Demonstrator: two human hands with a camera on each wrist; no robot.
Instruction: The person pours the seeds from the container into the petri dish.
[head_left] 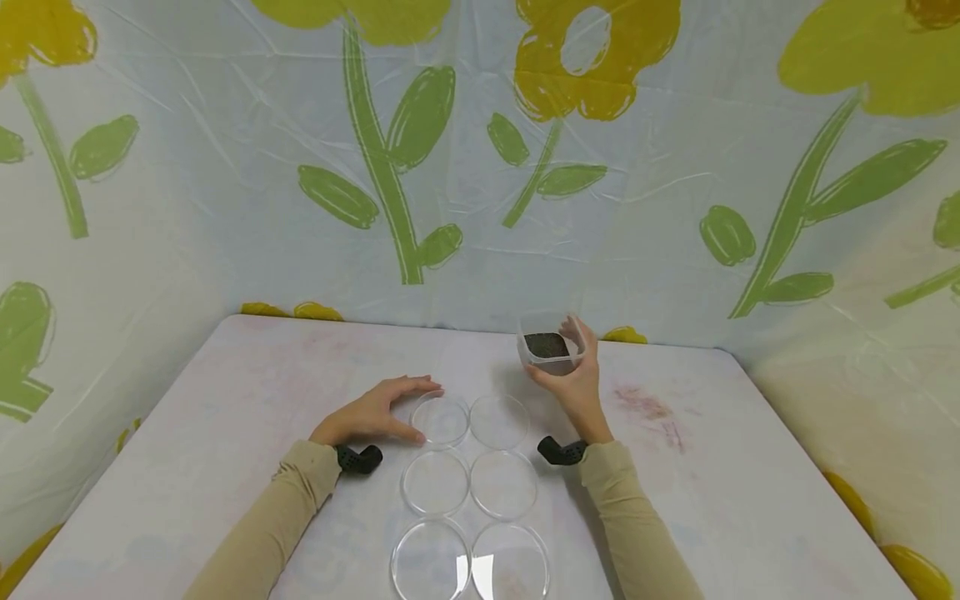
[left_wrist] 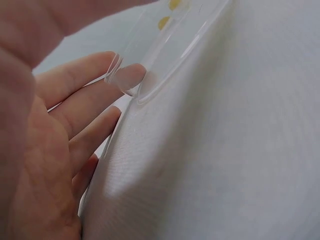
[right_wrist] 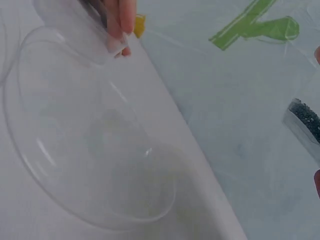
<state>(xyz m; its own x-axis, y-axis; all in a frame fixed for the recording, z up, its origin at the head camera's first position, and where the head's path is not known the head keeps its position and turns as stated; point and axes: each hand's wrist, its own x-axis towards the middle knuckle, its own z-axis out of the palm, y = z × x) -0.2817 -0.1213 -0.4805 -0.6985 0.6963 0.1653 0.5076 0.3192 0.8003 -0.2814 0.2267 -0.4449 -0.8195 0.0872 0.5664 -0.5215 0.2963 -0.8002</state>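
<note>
My left hand (head_left: 367,414) grips the far left clear petri dish (head_left: 441,421) by its rim, thumb on the near side and fingertips on the far side. In the left wrist view the dish (left_wrist: 172,55) looks tilted, its edge at the fingers. My right hand (head_left: 576,385) holds a clear plastic tub (head_left: 551,367) up above the back of the table, thumb in front and fingers behind. Dark granules (head_left: 546,345) lie inside it; a bit of them (right_wrist: 307,120) shows at the right wrist view's edge. Beside the gripped dish lies another petri dish (head_left: 500,422).
Nearer me, more clear petri dishes stand in two columns, among them a middle left dish (head_left: 436,483) and a front right dish (head_left: 510,560). They rest on a pale table (head_left: 225,467) with pinkish stains. A flower-patterned sheet (head_left: 480,275) hangs behind the table and at its sides.
</note>
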